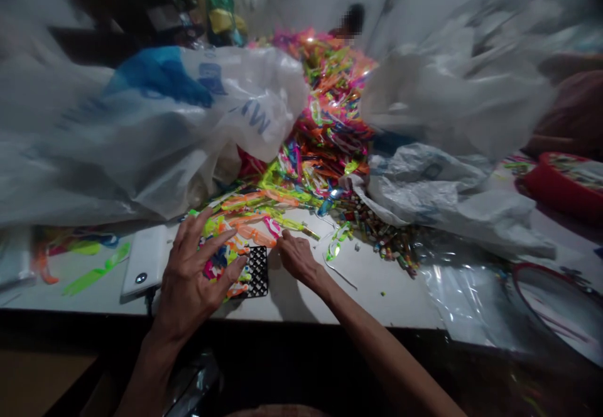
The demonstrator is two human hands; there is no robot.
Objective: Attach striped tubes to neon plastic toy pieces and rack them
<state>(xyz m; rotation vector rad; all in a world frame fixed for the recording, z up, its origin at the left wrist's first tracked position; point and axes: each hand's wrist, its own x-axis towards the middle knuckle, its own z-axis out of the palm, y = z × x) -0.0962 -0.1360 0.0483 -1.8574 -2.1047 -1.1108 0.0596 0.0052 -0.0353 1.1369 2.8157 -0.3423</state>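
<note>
My left hand [195, 263] has its fingers spread over a black perforated tray [257, 272]. Brightly coloured plastic pieces [219, 263] fill the part of the tray under and beside that hand; the rest of them is hidden by it. Just right of the tray, my right hand [298, 257] is closed, its fingertips pinched together. Whatever they grip is hidden. Close to these fingertips lie an orange plastic piece [258, 235] and a pink and white piece [272, 226].
A large heap of neon plastic pieces [330, 103] rises between white plastic bags [264, 90]. Small cylindrical parts [377, 232] are spread to the right, near a bent metal wire [342, 272]. A white box-shaped device [145, 260] stands left. Red-rimmed basins [560, 181] sit far right.
</note>
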